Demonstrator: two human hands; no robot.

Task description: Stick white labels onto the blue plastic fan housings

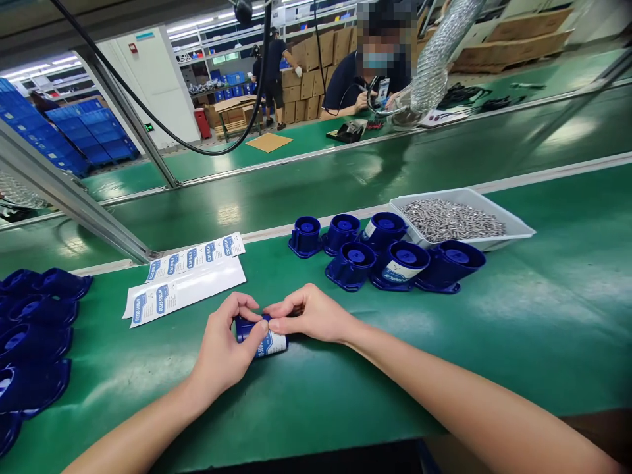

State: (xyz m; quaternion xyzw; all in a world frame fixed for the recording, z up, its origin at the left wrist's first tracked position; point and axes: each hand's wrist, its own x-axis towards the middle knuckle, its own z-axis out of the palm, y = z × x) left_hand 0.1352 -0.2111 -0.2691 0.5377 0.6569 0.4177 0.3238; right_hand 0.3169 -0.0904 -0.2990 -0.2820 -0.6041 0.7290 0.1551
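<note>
A blue plastic cup-shaped part (263, 340) with a white and blue label on it lies on its side on the green bench (543, 316). My left hand (228, 345) is curled round its left end. My right hand (312, 315) pinches its top edge, fingers pressed together. Just beyond my hands lie two sheets of white and blue labels (184, 280). Several more blue parts (382, 250) stand in a cluster further right, some with labels.
A white tray of small metal screws (457, 219) sits behind the cluster. More blue parts (34, 329) are piled at the left edge. An angled metal frame post (74, 197) rises on the left. A person works across the conveyor (375, 62).
</note>
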